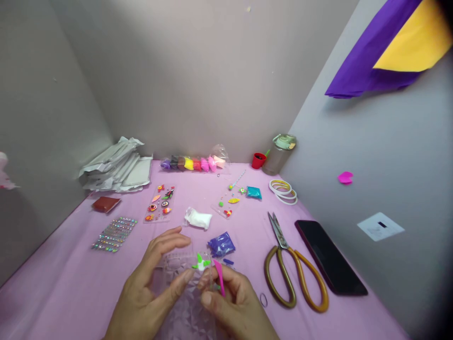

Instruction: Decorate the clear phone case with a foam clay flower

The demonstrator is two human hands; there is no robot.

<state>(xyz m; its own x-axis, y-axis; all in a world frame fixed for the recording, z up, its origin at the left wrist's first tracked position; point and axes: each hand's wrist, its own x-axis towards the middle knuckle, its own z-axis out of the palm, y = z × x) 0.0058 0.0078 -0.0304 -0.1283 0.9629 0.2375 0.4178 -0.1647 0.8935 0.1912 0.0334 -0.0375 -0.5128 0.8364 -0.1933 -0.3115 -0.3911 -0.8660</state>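
1. The left hand point(148, 288) is at the left edge of a clear patterned case point(187, 311); its fingers are spread, the thumb well apart from the forefinger. Whether they press on the case I cannot tell.
2. The right hand point(233, 300) has its fingers closed on a slim pink tool point(220, 276), which slants upward from the grip, its broad end on top.
3. A white-and-green piece point(201, 262) sits near the far edge of the case, between the two hands and just beside the left thumb tip.
4. On the cloth-covered bench point(71, 288), a blue packet point(222, 244) lies just beyond the right hand, with a white packet point(198, 219) farther back.
5. Scissors point(283, 243) lie to the right, blades pointing away, with a dark phone point(329, 257) beside them.
6. To the left lie a gem sheet point(115, 233), a sticker sheet point(159, 204) and a brown packet point(106, 204).
7. Along the back are a stack of pale packets point(116, 167), a bag of coloured lumps point(193, 164), a red cup point(258, 161) and a bottle point(278, 158).
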